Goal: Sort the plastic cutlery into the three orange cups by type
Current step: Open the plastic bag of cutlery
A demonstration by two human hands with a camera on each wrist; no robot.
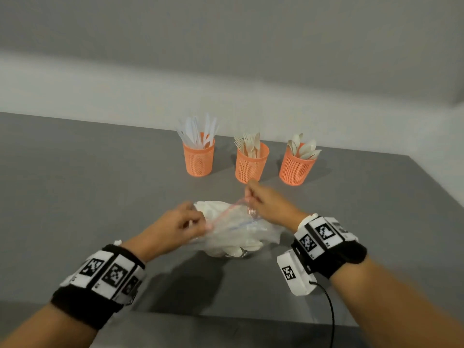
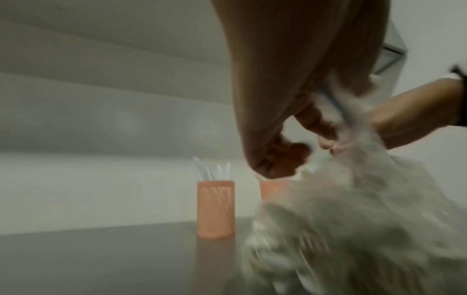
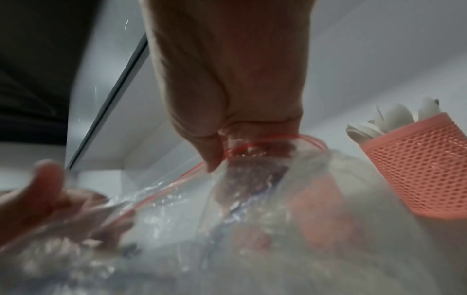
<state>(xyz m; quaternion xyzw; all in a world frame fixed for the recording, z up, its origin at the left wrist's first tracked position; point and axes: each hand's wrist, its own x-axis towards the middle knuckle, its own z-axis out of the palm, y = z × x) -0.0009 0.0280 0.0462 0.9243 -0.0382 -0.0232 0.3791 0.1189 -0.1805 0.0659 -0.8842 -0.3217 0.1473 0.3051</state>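
— Both hands are on the clear plastic zip bag with the red seal strip, yes? How are they set?

— Left hand pinches the near-left end of the bag's mouth; right hand pinches the far-right end, thumb curled over the red strip. They are apart, with the seal stretched between them. The bag lies on the grey tabletop, near the person and well in front of the cups.

— And the cups?

— Three orange mesh cups stand in a row at the far side: the left cup holds white plastic knives, the middle cup cream forks, the right cup cream spoons.

— How will the bag handle?

— My guess: thin, limp and slippery film, so the stiffer seal strip is the place to grip. The cutlery is light and rigid, probably best taken by the handles.

— Anything unclear?

— White pieces show through the bag, but crumpled film and blur hide their types and count. Whether the seal is parted, I cannot tell. The left wrist view is smeared.
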